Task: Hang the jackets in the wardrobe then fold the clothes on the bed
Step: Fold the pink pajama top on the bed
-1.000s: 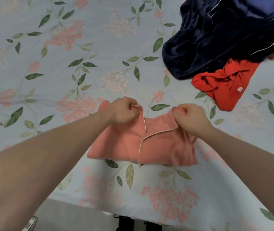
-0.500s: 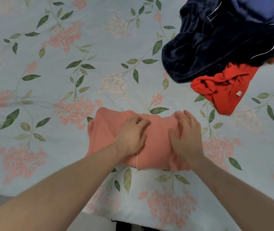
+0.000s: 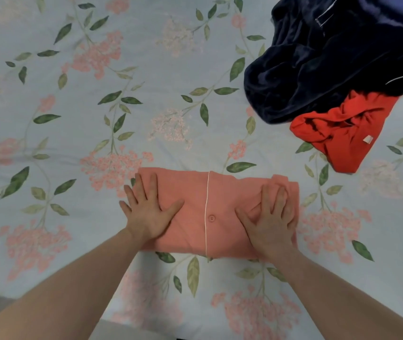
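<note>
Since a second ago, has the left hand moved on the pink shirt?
Yes. The left hand has left the shirt's far edge and come toward the person, now pressing flat on the pink shirt, farther from the navy pile.

Folded pink shirt point(image 3: 193, 212) lies flat on the bed — navy garment point(image 3: 318, 60), red garment point(image 3: 342, 128) crumpled nearby.
</note>
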Tool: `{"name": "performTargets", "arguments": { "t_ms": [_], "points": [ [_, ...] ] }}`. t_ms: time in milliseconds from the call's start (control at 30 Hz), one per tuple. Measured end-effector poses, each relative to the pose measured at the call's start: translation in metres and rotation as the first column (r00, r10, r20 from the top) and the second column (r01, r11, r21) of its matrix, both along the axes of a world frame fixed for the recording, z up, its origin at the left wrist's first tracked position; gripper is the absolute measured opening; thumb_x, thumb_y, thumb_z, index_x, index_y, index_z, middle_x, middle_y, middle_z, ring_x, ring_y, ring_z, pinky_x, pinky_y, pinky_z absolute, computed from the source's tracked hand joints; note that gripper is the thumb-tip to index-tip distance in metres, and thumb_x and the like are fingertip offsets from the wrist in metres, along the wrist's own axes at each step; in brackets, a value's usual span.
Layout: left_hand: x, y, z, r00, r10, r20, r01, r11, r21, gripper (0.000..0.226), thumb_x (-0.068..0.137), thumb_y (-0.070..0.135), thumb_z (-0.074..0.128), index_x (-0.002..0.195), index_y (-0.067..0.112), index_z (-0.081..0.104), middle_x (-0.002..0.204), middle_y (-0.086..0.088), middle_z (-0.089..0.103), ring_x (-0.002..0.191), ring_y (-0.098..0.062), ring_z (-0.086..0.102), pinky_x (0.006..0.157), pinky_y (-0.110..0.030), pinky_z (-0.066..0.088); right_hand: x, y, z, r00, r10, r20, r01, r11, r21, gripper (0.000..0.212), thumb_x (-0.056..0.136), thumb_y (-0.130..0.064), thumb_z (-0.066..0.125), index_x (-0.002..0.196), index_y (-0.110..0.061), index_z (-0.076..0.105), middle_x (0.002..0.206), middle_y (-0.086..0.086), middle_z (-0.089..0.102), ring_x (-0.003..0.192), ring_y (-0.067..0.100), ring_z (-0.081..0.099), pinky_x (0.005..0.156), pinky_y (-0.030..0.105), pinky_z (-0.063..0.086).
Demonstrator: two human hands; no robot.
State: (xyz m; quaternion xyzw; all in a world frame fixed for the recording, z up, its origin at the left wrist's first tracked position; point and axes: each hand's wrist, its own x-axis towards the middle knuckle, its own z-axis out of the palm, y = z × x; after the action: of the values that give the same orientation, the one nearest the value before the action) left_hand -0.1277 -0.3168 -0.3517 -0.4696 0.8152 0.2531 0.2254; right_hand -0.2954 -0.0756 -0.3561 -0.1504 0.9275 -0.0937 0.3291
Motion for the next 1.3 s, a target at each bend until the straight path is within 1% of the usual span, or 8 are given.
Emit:
{"name": "performTargets", "arguments": {
  "t_ms": [300,667,733,900,967,1067,1167,1300],
  "points": [
    [-0.016,-0.012,-0.021,0.989,0.057,0.135,-0.078,0.984,0.160,0.116,0.072,0.098,0.033,0.131,0.044,-0.051,0.146,0.003,-0.058,0.144,-0.038,-0.042,0.116,-0.066,-0.020,-0.002,-0.008,-0.032,1.000,0.024,0.011,-0.025,0.998,0.059,0.105,0.071,-0.096,0.014,0.147,-0.045,-0.038,0.159,0.002,-0.038,0.152,0.036,-0.023,0.119,0.069,-0.009],
    [-0.018,-0.021,-0.022,0.987,0.052,0.149,-0.088,0.965,0.249,0.119,0.071,0.097,0.041,0.124,0.049,-0.054,0.141,0.005,-0.063,0.141,-0.036,-0.047,0.115,-0.066,-0.023,-0.009,-0.012,-0.034,0.997,0.031,0.077,-0.039,0.994,0.106,0.108,0.061,-0.098,0.006,0.141,-0.046,-0.045,0.149,0.001,-0.052,0.148,0.036,-0.033,0.116,0.069,-0.016],
    [-0.017,-0.022,-0.018,0.989,0.062,0.134,-0.096,0.960,0.265,0.122,0.073,0.094,0.046,0.135,0.047,-0.048,0.144,0.007,-0.060,0.143,-0.035,-0.045,0.116,-0.065,-0.022,-0.010,-0.010,-0.029,0.995,0.022,0.094,-0.029,0.996,0.079,0.105,0.061,-0.098,0.008,0.135,-0.050,-0.049,0.151,0.001,-0.051,0.149,0.035,-0.033,0.117,0.068,-0.016],
    [-0.021,-0.004,0.013,0.992,0.122,-0.024,-0.121,0.992,0.036,0.099,0.087,0.080,0.043,0.163,0.035,-0.002,0.171,-0.003,-0.017,0.154,-0.040,-0.019,0.124,-0.059,-0.010,-0.013,0.009,-0.011,0.999,0.018,0.039,-0.014,0.994,-0.110,0.105,0.071,-0.096,0.022,0.155,-0.049,-0.020,0.167,-0.009,-0.026,0.156,0.023,-0.016,0.124,0.058,-0.005],
    [-0.027,0.022,0.031,0.990,-0.061,-0.128,0.047,0.992,-0.115,0.091,0.089,0.077,0.038,0.162,0.033,0.008,0.172,-0.005,-0.010,0.155,-0.041,-0.013,0.125,-0.056,-0.011,-0.019,0.026,0.002,1.000,-0.015,-0.027,0.009,0.975,-0.222,0.103,0.078,-0.091,0.029,0.162,-0.040,-0.002,0.171,-0.009,-0.008,0.157,0.020,0.001,0.125,0.055,0.010],
    [-0.043,0.075,0.050,0.869,-0.377,-0.321,0.358,0.926,-0.118,0.085,0.087,0.074,0.036,0.161,0.040,0.011,0.171,0.004,-0.013,0.157,-0.031,-0.014,0.125,-0.055,-0.008,-0.027,0.057,0.015,0.983,-0.174,-0.052,0.152,0.945,-0.290,0.097,0.086,-0.079,0.047,0.163,-0.030,0.014,0.167,0.004,0.018,0.151,0.028,0.023,0.122,0.052,0.025],
    [-0.060,0.110,0.035,0.828,-0.478,-0.293,0.494,0.869,-0.020,0.087,0.088,0.078,0.032,0.162,0.043,0.000,0.168,0.010,-0.023,0.153,-0.025,-0.030,0.123,-0.057,-0.013,-0.035,0.067,0.026,0.880,-0.453,0.143,0.475,0.832,-0.286,0.110,0.072,-0.080,0.061,0.159,-0.022,0.027,0.148,0.008,0.048,0.131,0.030,0.051,0.108,0.047,0.043],
    [-0.065,0.119,0.009,0.851,-0.511,-0.123,0.522,0.849,0.082,0.090,0.090,0.080,0.034,0.161,0.042,-0.006,0.166,0.007,-0.031,0.142,-0.023,-0.045,0.118,-0.059,-0.022,-0.041,0.059,0.033,0.692,-0.583,0.425,0.705,0.672,-0.226,0.087,0.088,-0.054,0.072,0.157,-0.020,0.029,0.136,0.005,0.057,0.116,0.027,0.058,0.093,0.041,0.046]
  ]
}}
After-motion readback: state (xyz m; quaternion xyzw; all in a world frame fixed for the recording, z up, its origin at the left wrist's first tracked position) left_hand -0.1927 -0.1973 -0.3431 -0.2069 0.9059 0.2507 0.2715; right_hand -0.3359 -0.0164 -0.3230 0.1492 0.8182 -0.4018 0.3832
